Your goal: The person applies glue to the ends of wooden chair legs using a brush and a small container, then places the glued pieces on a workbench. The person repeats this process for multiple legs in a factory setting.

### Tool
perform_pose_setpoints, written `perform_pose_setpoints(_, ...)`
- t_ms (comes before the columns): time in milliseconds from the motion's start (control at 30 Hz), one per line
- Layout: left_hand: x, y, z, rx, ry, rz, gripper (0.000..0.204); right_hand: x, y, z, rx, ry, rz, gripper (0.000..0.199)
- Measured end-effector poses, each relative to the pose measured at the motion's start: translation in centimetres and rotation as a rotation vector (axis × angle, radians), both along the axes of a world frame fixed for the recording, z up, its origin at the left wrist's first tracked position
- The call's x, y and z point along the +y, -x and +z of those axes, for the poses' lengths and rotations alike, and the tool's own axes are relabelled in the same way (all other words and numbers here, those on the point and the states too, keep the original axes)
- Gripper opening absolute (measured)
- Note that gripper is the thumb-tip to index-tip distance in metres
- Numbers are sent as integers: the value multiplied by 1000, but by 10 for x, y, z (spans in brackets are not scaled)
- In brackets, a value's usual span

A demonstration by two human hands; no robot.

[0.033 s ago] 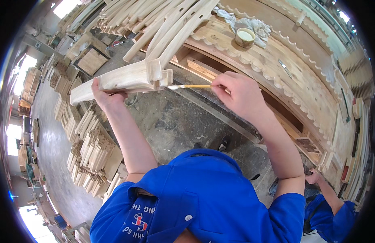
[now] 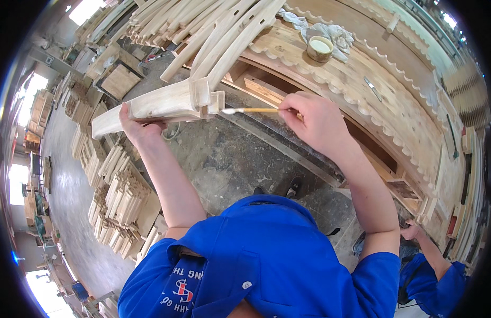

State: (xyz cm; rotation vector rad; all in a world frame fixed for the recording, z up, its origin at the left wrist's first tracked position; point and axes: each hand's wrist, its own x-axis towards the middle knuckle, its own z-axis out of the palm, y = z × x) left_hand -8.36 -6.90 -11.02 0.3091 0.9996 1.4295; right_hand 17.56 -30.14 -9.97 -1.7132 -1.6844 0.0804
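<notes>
The right hand (image 2: 314,119) is shut around a thin brush (image 2: 252,110), pinching its wooden handle with the fingers; the brush lies flat and points to the left of the frame, and its pale tip touches the notched end of a curved wooden piece (image 2: 161,105); the left hand (image 2: 137,127) is closed on that wooden piece from below, holding it up in the upper left of the frame; the piece is long and light in colour, and its cut end sits near the middle of the top half; just behind it lies a pile of curved wooden slats (image 2: 213,32); in the upper right a small round pot (image 2: 320,47) stands on a white rag (image 2: 335,34), on a long wooden panel with a wavy edge (image 2: 394,111); stacks of small wooden parts (image 2: 118,196) sit on the floor at the left; another person's hand (image 2: 412,231) shows at the lower right.
</notes>
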Motion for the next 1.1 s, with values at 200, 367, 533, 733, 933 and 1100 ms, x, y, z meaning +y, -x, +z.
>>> perform_pose_setpoints(200, -2, -5, -1, 41, -13, -45, 70, 28, 2, -5, -72, 23, -65, 10)
perform_pose_setpoints(367, 0, 4, -4, 56, -23, -92, 68, 27, 14, -20, -167, -53, -70, 8)
perform_pose_setpoints(533, 2, 2, -3, 19, -10, -41, 69, 34, 11, -23, -261, -150, -117, 7)
perform_pose_setpoints(733, 0, 1, -6, 13, -84, -15, 68, 24, 14, -29, -298, -81, -43, 6)
perform_pose_setpoints(933, 8, 25, -43, -347, -756, -271, 78, -13, 10, 1, -12, -40, -41, 10)
perform_pose_setpoints(1100, -7, -6, -25, -1010, -1045, -566, 79, -22, 33, 20, 104, -47, -95, 7)
